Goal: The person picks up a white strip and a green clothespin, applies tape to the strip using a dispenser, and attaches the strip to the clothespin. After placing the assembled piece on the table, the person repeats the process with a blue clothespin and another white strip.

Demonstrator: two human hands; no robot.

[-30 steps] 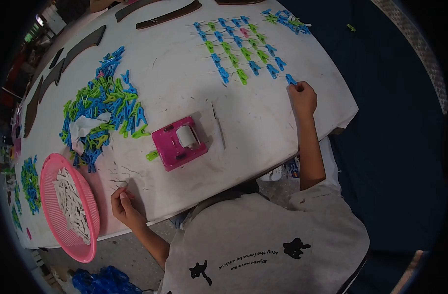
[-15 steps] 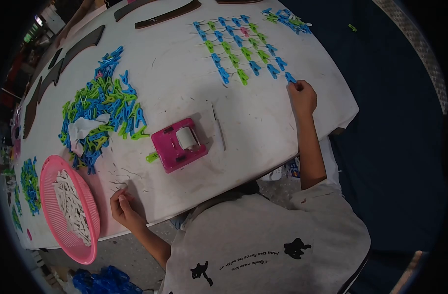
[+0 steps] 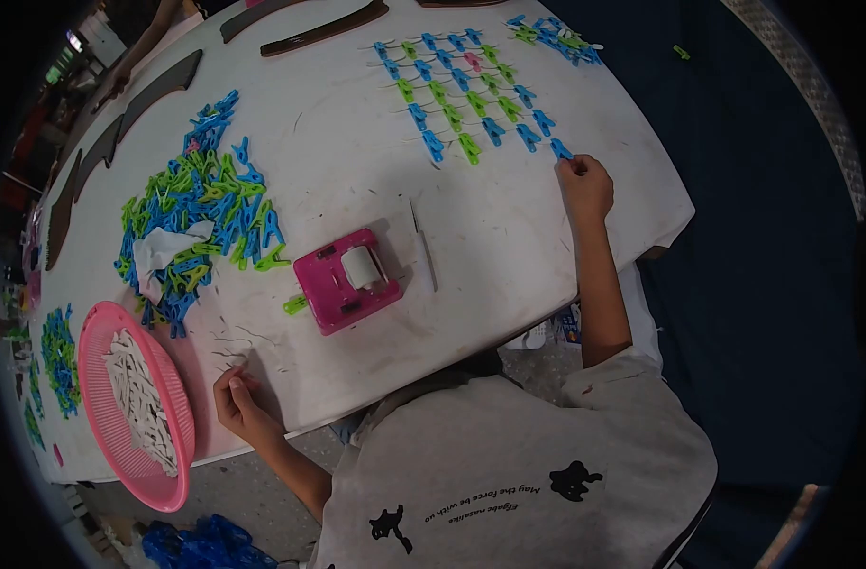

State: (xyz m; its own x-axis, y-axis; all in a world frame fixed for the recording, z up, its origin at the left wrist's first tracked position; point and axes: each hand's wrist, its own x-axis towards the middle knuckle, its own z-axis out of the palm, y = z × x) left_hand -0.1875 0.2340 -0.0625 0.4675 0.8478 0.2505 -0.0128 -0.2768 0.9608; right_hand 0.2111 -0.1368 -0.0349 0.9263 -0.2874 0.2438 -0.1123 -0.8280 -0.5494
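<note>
Right hand (image 3: pixel 584 187) grip pinching a blue clip (image 3: pixel 562 150) at the right end of the clip rows (image 3: pixel 471 90), far right on the tabletop (image 3: pixel 357 161), left hand (image 3: pixel 237 403) curled at the near edge beside the pink basket (image 3: pixel 96 403), its grip impossible to tell

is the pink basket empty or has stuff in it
Not empty: the pink basket holds a heap of white pieces; bare mesh shows beside them.

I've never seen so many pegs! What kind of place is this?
Probably a workshop for assembling clothes pegs. A heap of loose blue and green plastic pegs lies on the white worktable, the right hand pinches a blue plastic peg beside neat rows, and a pink plastic basket holds white pieces.
</note>
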